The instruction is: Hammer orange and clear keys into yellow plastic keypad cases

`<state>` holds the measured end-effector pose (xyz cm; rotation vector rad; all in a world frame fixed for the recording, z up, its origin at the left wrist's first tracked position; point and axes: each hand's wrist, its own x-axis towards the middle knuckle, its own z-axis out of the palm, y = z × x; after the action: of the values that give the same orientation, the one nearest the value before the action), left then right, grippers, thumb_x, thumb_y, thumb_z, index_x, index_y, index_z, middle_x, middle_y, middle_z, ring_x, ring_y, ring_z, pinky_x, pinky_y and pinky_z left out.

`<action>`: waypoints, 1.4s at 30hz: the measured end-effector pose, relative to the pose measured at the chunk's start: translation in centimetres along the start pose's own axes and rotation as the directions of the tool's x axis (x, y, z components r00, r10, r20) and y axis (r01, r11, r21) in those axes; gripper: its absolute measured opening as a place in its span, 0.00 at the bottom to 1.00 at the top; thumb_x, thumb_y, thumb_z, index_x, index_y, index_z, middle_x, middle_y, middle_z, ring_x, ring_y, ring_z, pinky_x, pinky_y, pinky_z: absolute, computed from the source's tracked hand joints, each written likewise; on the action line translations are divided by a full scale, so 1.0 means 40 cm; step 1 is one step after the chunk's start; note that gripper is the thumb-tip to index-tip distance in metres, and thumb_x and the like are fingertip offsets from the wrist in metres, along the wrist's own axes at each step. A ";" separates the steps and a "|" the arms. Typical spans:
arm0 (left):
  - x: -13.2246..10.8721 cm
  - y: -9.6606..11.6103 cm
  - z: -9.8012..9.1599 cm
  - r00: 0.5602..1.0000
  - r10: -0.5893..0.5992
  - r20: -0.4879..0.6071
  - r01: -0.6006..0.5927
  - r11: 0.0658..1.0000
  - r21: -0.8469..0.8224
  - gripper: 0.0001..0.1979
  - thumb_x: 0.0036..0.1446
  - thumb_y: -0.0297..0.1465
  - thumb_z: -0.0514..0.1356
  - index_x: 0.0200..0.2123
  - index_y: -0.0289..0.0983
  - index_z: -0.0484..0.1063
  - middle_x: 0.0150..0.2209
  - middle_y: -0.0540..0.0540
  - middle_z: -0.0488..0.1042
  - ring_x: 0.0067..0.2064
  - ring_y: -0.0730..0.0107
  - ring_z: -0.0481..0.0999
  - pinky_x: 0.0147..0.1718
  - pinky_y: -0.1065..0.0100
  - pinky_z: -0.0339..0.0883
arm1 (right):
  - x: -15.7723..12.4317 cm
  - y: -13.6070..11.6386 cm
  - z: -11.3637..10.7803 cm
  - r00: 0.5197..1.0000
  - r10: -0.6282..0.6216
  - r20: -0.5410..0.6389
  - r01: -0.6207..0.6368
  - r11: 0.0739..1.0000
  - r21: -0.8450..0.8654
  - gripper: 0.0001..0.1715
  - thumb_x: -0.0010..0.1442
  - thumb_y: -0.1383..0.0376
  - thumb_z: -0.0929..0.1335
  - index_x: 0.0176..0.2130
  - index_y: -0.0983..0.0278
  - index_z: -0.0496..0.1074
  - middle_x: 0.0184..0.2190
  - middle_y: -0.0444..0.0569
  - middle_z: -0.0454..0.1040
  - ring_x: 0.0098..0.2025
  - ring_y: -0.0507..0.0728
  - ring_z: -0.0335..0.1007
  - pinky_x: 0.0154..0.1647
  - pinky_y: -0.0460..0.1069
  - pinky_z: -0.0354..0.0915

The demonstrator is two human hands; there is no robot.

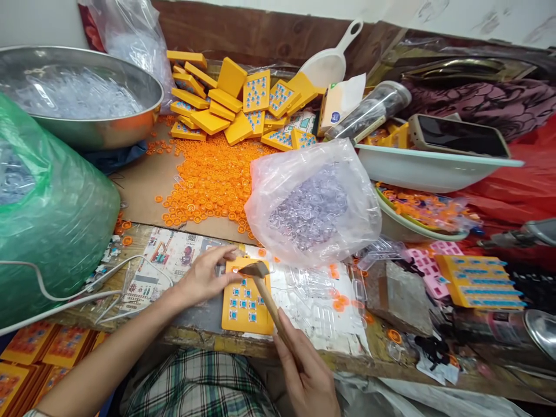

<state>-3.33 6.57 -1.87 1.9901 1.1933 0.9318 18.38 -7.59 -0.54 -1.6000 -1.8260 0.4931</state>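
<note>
A yellow plastic panel (243, 323) with several small blue-and-white pieces set in it lies flat on the bench in front of me. My left hand (202, 278) grips its upper left corner, with the thumb on the face and the fingers at the top edge. In my right hand (306, 365) is a small hammer (266, 292), held by its wooden handle. The hammer's dark head is over the upper part of the panel, close to my left thumb; whether it touches the panel I cannot tell.
Orange rings (208, 179) spread behind the panel, before piled yellow panels (232, 78). A bag of clear pieces (315, 202) stands right of them. A metal bowl (87, 119) and green bag (56, 231) fill the left. A metal block (402, 295) sits at right.
</note>
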 end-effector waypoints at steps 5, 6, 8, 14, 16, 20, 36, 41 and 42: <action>0.151 -0.026 0.007 0.996 0.086 0.008 -0.086 0.988 0.126 0.07 0.57 0.25 0.58 0.34 0.37 0.77 0.38 0.44 0.79 0.42 0.63 0.76 0.45 0.61 0.68 | -0.019 0.028 -0.003 0.963 0.189 -0.192 -0.176 0.981 0.085 0.24 0.61 0.64 0.66 0.57 0.59 0.67 0.53 0.49 0.73 0.50 0.59 0.73 0.51 0.51 0.70; 0.175 -0.030 0.014 0.995 0.090 0.032 -0.094 0.986 0.135 0.08 0.56 0.24 0.58 0.33 0.37 0.77 0.35 0.45 0.79 0.40 0.64 0.76 0.43 0.61 0.69 | -0.022 0.030 -0.007 0.953 0.225 -0.204 -0.209 0.973 0.099 0.24 0.61 0.63 0.66 0.57 0.60 0.68 0.53 0.50 0.73 0.51 0.59 0.73 0.51 0.52 0.70; 0.203 -0.039 0.029 0.994 0.085 0.073 -0.094 0.985 0.143 0.08 0.55 0.23 0.58 0.31 0.37 0.78 0.30 0.47 0.77 0.34 0.65 0.75 0.38 0.64 0.69 | -0.031 0.031 -0.016 0.935 0.274 -0.225 -0.252 0.960 0.122 0.24 0.60 0.62 0.67 0.55 0.61 0.70 0.53 0.50 0.73 0.50 0.60 0.73 0.51 0.52 0.71; 0.195 -0.067 0.036 0.992 0.086 0.093 -0.101 0.979 0.178 0.08 0.55 0.24 0.58 0.30 0.36 0.78 0.32 0.45 0.74 0.36 0.66 0.73 0.37 0.66 0.69 | -0.047 0.032 -0.024 0.903 0.347 -0.252 -0.317 0.936 0.154 0.24 0.59 0.61 0.68 0.54 0.62 0.71 0.52 0.50 0.73 0.50 0.60 0.73 0.52 0.51 0.69; 0.178 -0.067 0.030 0.994 0.095 0.060 -0.105 0.976 0.193 0.09 0.56 0.23 0.57 0.31 0.35 0.78 0.33 0.43 0.73 0.37 0.63 0.72 0.38 0.63 0.68 | -0.048 0.032 -0.020 0.911 0.337 -0.239 -0.306 0.939 0.160 0.24 0.59 0.61 0.68 0.55 0.62 0.70 0.52 0.49 0.74 0.50 0.60 0.74 0.51 0.50 0.70; 0.106 -0.021 0.025 0.990 0.141 -0.022 -0.135 0.975 0.175 0.12 0.58 0.26 0.56 0.44 0.33 0.74 0.35 0.42 0.75 0.38 0.63 0.72 0.40 0.61 0.69 | -0.060 0.039 -0.015 0.941 0.248 -0.230 -0.220 0.965 0.142 0.25 0.60 0.65 0.67 0.57 0.57 0.68 0.53 0.46 0.73 0.50 0.58 0.74 0.52 0.49 0.69; -0.039 0.084 0.142 0.966 0.250 -0.067 -0.244 0.966 0.086 0.32 0.60 0.24 0.56 0.65 0.40 0.49 0.37 0.44 0.75 0.40 0.65 0.73 0.39 0.64 0.73 | -0.087 0.041 -0.053 0.996 0.063 -0.061 -0.070 0.990 -0.126 0.28 0.63 0.68 0.64 0.61 0.56 0.62 0.43 0.48 0.77 0.39 0.51 0.77 0.38 0.39 0.71; -0.042 0.084 0.139 0.963 0.256 -0.086 -0.251 0.966 0.066 0.32 0.60 0.23 0.55 0.65 0.42 0.50 0.35 0.46 0.75 0.36 0.68 0.73 0.37 0.65 0.73 | -0.086 0.044 -0.054 0.983 0.030 -0.182 -0.038 0.999 -0.039 0.30 0.61 0.71 0.65 0.61 0.55 0.62 0.49 0.48 0.76 0.45 0.54 0.76 0.45 0.44 0.71; -0.043 0.084 0.137 0.961 0.264 -0.088 -0.258 0.964 0.068 0.32 0.60 0.23 0.56 0.65 0.42 0.50 0.36 0.46 0.75 0.37 0.67 0.73 0.37 0.65 0.72 | -0.087 0.045 -0.053 0.979 0.026 -0.202 -0.031 0.999 -0.021 0.31 0.61 0.72 0.65 0.61 0.54 0.63 0.49 0.47 0.75 0.46 0.55 0.75 0.47 0.45 0.71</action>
<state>2.13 2.87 -2.65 2.2070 1.0318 1.1471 21.29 -10.93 -0.97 -1.6308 -1.6652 0.3100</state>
